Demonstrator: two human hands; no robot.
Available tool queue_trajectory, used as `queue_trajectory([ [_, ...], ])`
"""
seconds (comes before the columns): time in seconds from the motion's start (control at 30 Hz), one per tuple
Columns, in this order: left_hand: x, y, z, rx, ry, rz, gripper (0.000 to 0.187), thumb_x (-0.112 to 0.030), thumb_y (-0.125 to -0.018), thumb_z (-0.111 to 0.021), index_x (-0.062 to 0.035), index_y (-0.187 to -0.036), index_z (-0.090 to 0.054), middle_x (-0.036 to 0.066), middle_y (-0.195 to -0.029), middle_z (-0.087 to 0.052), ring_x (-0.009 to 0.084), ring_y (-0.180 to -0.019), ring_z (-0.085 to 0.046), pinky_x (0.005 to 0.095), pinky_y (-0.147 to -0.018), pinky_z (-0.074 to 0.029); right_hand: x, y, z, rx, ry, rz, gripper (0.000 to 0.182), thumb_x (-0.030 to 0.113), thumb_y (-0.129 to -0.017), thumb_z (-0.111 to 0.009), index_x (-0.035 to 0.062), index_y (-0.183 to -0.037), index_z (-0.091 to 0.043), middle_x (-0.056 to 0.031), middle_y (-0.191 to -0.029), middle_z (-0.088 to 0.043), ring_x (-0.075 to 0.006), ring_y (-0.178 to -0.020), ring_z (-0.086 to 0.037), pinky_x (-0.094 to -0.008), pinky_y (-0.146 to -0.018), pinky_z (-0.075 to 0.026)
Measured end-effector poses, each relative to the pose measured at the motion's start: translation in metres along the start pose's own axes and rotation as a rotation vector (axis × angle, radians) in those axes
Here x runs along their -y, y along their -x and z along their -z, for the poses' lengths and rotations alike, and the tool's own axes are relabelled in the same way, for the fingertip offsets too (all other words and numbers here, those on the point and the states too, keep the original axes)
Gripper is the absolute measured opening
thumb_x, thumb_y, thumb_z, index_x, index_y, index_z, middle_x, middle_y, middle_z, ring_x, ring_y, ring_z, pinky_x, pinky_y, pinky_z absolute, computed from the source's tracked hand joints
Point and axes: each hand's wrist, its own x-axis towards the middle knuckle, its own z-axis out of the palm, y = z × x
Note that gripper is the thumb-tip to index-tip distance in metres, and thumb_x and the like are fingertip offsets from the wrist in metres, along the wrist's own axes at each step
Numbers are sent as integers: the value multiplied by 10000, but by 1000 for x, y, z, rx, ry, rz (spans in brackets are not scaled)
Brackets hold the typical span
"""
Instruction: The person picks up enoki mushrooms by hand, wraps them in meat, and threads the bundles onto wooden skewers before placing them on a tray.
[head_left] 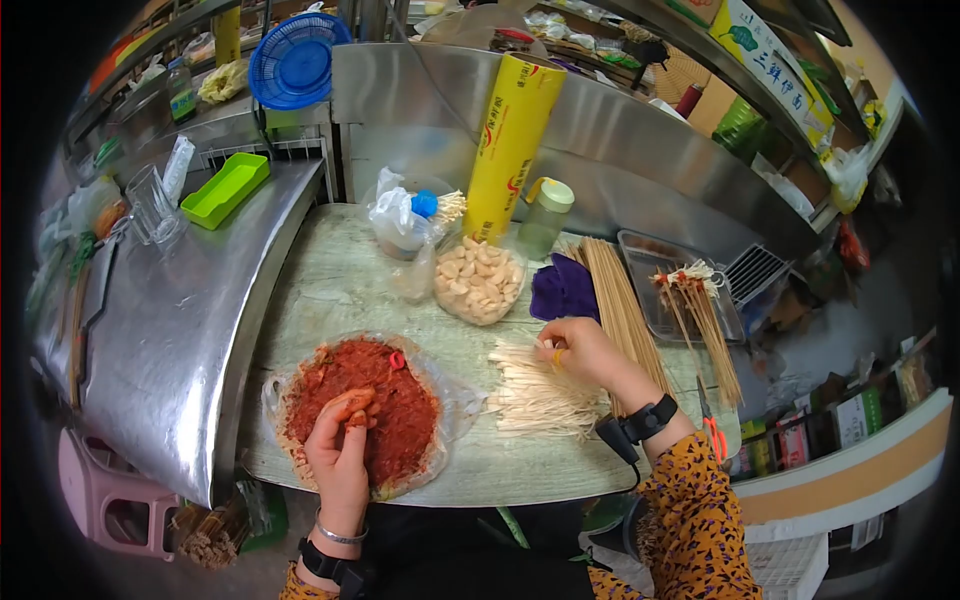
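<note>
My left hand (342,440) rests in a bowl of red, sauce-coated food (400,400) lined with clear plastic, its fingers pinched on a piece of that food. My right hand (580,352) is closed over the end of a pale bundle of enoki-like strands (535,395) lying on the worktop, fingers curled on them. Just right of that hand lies a heap of bare bamboo skewers (615,290). A metal tray (640,250) further right holds several loaded skewers (700,310).
A plastic-lined bowl of pale chunks (478,280) stands behind the hands, with a yellow cling-film roll (512,140), a bottle (546,215), a tied bag (398,222) and a purple cloth (562,290). Red scissors (712,425) lie at the right edge. A steel counter (170,320) runs left.
</note>
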Motion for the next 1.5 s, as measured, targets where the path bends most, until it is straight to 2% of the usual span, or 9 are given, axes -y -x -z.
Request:
queue_trajectory([
  [0.17,-1,-1,-1,6,-8,10,206,13,-890,-487,30,-1075,-576,113,-1128,-563,164,-949,-584,264,-793,-472,-17,0,18,42,-301,-84,186,77,-801,-671,-13,-961,-637,-62,-690,-613,-115,-645,-571,-271,-602,-466],
  [0.4,-1,-1,0,10,-28,-4,210,14,-888,-489,37,-1078,-575,110,-1118,-565,160,-944,-583,256,-793,-464,-3,6,5,129,-479,-157,319,37,-829,-631,6,-1130,-533,-46,-709,-620,-90,-567,-559,-252,-581,-470],
  [0.6,-1,0,-1,-3,-4,0,204,14,-890,-487,35,-1072,-577,108,-1111,-567,159,-942,-582,256,-793,-465,-5,5,-4,20,-38,32,144,52,-841,-605,29,-983,-600,-91,-729,-630,-179,-628,-601,-290,-590,-479],
  [0.67,-1,0,-2,-4,13,11,201,13,-891,-488,35,-1069,-578,108,-1111,-567,159,-942,-582,257,-793,-466,1,8,1,21,171,312,117,39,-780,-617,46,-896,-636,-91,-763,-624,-250,-686,-605,-324,-607,-480],
  [0.77,-1,-1,-2,-1,7,5,192,5,-896,-491,33,-1064,-580,107,-1117,-563,159,-947,-582,258,-795,-468,5,11,-5,90,253,413,107,43,-736,-614,46,-840,-639,-86,-773,-601,-282,-702,-593,-343,-613,-478],
  [1.0,-2,0,-3,-26,-3,-4,191,-19,-895,-493,22,-1055,-587,100,-1108,-593,154,-924,-590,267,-793,-471,4,10,-14,165,327,441,76,64,-725,-591,40,-794,-612,-102,-776,-557,-313,-706,-581,-382,-632,-476],
  [1.1,-2,-1,-1,-12,-8,-3,192,-4,-894,-488,25,-1058,-584,104,-1116,-577,158,-930,-587,263,-790,-472,5,20,11,-46,249,417,86,-1,-725,-637,12,-801,-598,-85,-795,-568,-257,-694,-591,-326,-624,-488],
  [1.3,4,0,1,-18,10,8,189,-5,-896,-480,24,-1053,-581,120,-1125,-569,167,-933,-586,266,-780,-480,8,52,88,-320,-378,-44,73,0,-816,-639,17,-884,-617,-21,-827,-604,-101,-736,-598,-232,-644,-474],
  [1.5,3,1,0,-4,11,-13,193,9,-885,-492,22,-1059,-575,120,-1118,-567,175,-951,-584,278,-796,-481,25,68,124,-249,-559,15,86,24,-807,-669,6,-884,-634,-3,-846,-617,-83,-772,-605,-209,-687,-477],
])
